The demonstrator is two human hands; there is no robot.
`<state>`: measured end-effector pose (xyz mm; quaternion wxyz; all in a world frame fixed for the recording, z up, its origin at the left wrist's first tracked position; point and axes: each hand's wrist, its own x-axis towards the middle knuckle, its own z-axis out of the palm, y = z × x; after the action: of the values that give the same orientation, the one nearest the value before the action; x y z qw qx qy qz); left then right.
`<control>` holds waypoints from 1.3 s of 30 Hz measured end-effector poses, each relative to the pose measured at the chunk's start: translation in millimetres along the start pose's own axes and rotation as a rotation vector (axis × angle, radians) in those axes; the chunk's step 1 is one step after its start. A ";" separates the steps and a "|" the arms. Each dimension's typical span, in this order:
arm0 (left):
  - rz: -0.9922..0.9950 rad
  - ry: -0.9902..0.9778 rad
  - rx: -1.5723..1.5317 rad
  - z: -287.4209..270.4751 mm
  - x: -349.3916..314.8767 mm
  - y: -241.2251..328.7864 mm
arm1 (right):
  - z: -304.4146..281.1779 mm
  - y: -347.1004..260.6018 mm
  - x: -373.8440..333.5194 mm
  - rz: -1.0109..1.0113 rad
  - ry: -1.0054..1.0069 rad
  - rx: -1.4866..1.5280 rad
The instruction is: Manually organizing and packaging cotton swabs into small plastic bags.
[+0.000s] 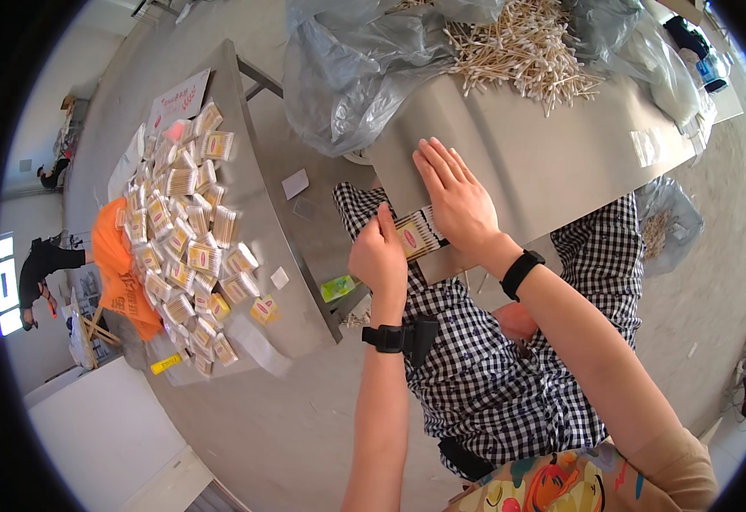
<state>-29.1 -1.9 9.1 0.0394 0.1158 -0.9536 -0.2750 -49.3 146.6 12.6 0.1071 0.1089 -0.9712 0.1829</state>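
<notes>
My left hand (380, 258) is closed on the left end of a small pack of cotton swabs (418, 235), its thumb pointing up. The pack has a yellow label, and white swab tips show at its right side. Beside those tips my right hand (460, 203) lies with straight, flat fingers, its palm side hidden. Both hands are at the near left corner of a metal table (526, 171). On its far part is a big heap of loose cotton swabs (522, 51), with grey plastic bags (364, 77) around it.
On the left, a second metal table (292, 282) carries a pile of filled swab packs (189, 230), an orange bag (121, 264) and a yellow tube-like item (166, 364). A green packet (337, 288) sits between the tables. A plastic bag of swabs (667, 226) hangs at the right. A person in black (44, 269) stands far left.
</notes>
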 end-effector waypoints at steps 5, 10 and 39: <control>0.025 -0.007 -0.066 4.9 2.0 -6.9 | 2.2 1.5 0.4 -0.002 -0.005 -0.011; 0.114 0.046 -0.109 10.5 2.2 -8.8 | 5.9 -6.3 -0.9 -0.020 0.003 0.019; -0.091 0.136 -0.430 5.0 0.4 -13.1 | -1.1 -48.4 -33.1 0.497 0.104 1.304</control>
<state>-27.6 -10.1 -2.1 0.1149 0.1660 -0.8621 -0.4648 -5.4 108.7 21.5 0.0212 -0.0832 -0.6531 0.7524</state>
